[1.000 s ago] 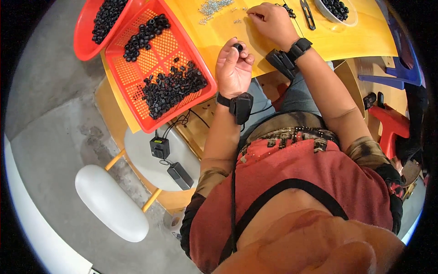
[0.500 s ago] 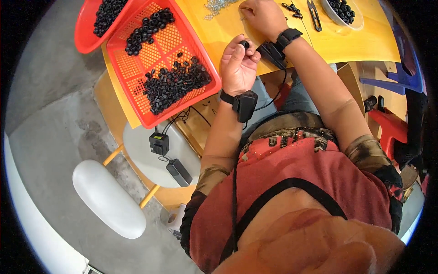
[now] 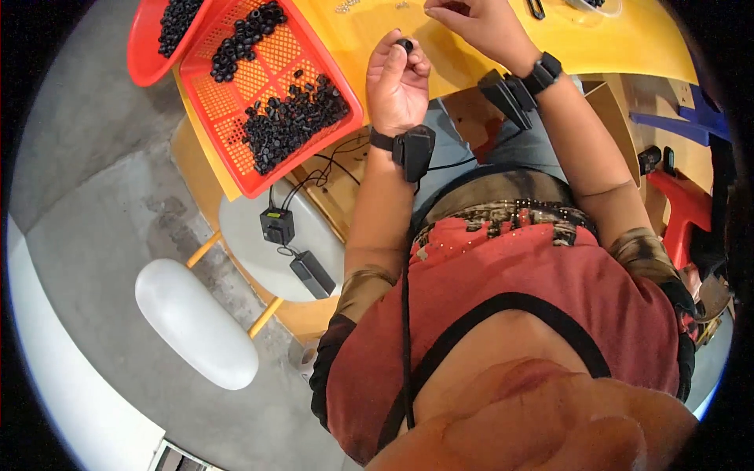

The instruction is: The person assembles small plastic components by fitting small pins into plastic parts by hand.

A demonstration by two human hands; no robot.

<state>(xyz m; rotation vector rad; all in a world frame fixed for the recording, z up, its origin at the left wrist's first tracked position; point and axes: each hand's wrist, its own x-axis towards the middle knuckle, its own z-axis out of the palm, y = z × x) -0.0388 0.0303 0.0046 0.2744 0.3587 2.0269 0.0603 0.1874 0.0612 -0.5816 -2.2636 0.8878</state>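
Just right of the red basket [image 3: 318, 51] we saw the left hand [image 3: 398, 90], fingers curled, pinching a black hollow piece [image 3: 405, 45]; farther right, the right hand [image 3: 488, 30] had bunched fingers, contents not discernible. Black parts [image 3: 290, 118] lay inside the basket.

Right hand [image 3: 488, 30] shifted rightward since half second ago.

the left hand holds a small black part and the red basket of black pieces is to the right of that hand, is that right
Not quite: the red basket of black pieces is to the left of that hand, as the head view shows. The left hand does hold a small black part.
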